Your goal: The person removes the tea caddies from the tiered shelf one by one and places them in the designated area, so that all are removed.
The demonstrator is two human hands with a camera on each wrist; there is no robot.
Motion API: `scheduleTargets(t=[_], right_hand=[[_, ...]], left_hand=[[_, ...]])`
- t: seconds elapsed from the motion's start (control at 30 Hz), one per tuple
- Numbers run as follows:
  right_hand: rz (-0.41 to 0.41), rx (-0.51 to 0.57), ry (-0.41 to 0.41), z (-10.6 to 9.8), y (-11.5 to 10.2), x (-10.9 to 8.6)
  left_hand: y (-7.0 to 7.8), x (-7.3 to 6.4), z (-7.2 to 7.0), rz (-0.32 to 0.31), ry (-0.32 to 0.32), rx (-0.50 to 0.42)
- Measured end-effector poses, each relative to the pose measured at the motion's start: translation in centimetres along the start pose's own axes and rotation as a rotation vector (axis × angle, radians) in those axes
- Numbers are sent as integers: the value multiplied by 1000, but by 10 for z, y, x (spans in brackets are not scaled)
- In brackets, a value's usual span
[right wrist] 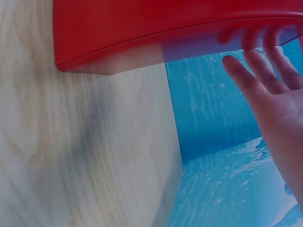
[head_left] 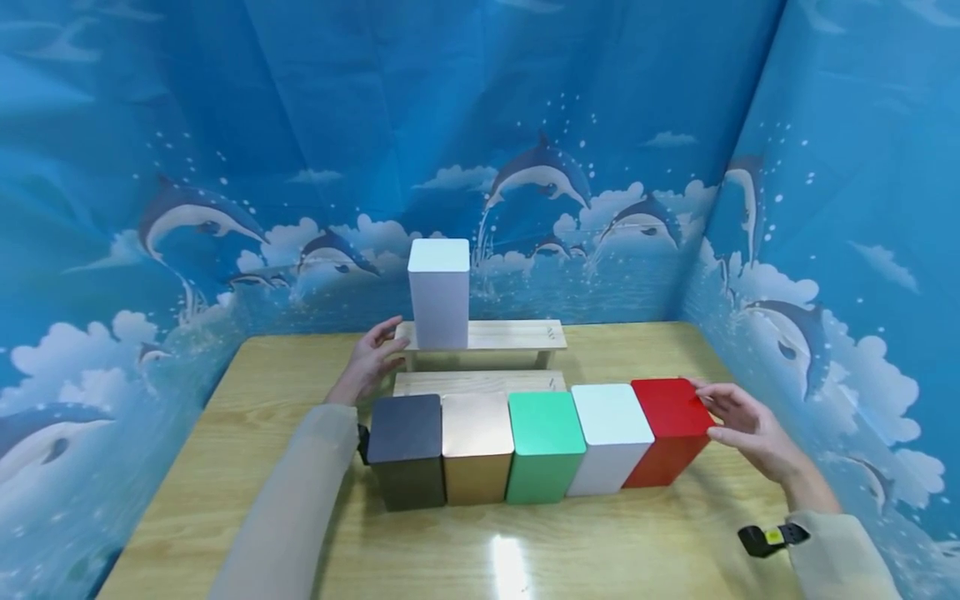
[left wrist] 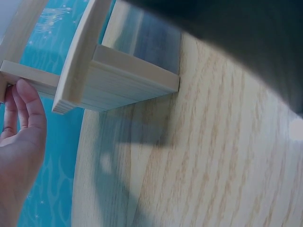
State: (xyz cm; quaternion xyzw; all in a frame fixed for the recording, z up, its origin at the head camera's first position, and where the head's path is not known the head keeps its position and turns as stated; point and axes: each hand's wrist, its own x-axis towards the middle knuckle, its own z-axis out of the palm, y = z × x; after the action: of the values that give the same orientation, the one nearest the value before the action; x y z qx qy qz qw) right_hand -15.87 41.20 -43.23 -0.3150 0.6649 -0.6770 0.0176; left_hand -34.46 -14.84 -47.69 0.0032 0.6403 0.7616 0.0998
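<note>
In the head view my left hand (head_left: pixel 372 360) is at the left end of a pale wooden two-step rack (head_left: pixel 517 335). Its fairly straight fingers (left wrist: pixel 31 101) reach the end of the upper board in the left wrist view. A tall white box (head_left: pixel 440 300) stands on that board. My right hand (head_left: pixel 750 429) is beside a glossy red box (head_left: pixel 667 408), fingers spread along its upper right edge. The right wrist view shows those fingers (right wrist: pixel 255 75) extended close to the box's shiny side, which mirrors them.
Left of the red box, a row of similar boxes stands before the rack: white (head_left: pixel 611 417), green (head_left: pixel 546 425), gold (head_left: pixel 477 427) and black (head_left: pixel 407 429). All are on a wood-grain table (head_left: pixel 247 433). Blue dolphin-print curtains (head_left: pixel 420 108) rise behind and at both sides.
</note>
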Motion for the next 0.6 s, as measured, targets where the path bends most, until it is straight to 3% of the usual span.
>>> scheduleTargets(t=[0.6], right_hand=[[-21, -96, 88, -3, -13, 13]], left_hand=[[1, 0, 3, -7, 10, 2]])
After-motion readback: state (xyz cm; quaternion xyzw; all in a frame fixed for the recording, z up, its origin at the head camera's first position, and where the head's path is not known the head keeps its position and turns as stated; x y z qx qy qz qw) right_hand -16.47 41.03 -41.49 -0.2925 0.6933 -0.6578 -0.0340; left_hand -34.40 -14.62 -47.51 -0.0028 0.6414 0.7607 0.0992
